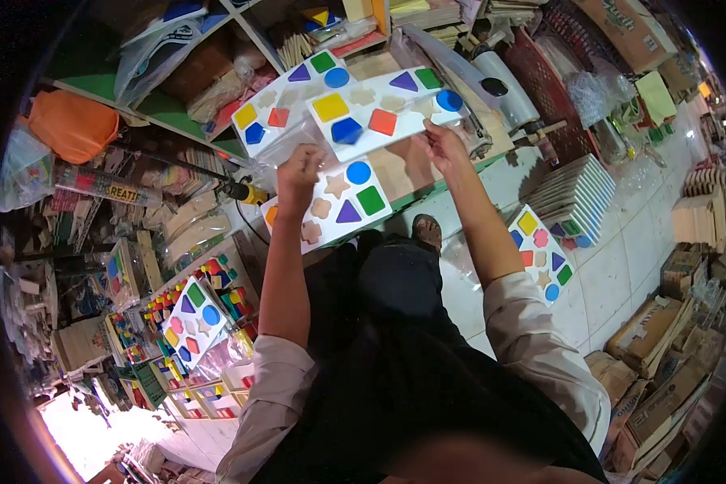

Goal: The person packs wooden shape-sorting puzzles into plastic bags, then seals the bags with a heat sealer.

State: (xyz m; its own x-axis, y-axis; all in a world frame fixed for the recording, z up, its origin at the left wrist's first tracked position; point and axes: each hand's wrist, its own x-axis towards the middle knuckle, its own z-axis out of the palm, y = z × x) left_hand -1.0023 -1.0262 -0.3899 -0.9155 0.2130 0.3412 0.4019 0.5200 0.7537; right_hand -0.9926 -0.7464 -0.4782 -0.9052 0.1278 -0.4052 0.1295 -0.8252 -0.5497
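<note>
A white shape board (355,105) with yellow, blue, red, purple and green pieces is raised and tilted over the work table. My right hand (444,147) pinches its near right edge, by the blue circle. My left hand (300,165) is closed at the board's lower left, with clear plastic film (286,148) bunched at its fingers. Behind lies another shape board (286,95), partly covered by the raised one. A third shape board (348,189) rests on the near side of the table, below my hands; my left forearm hides part of it.
The wooden work table (484,141) carries a large plastic roll (504,85). Right of my feet, a shape board (544,254) leans by a stack of boards (577,194) on the tiled floor. Another shape board (195,323) lies at left. Cardboard boxes (645,331) stand at right.
</note>
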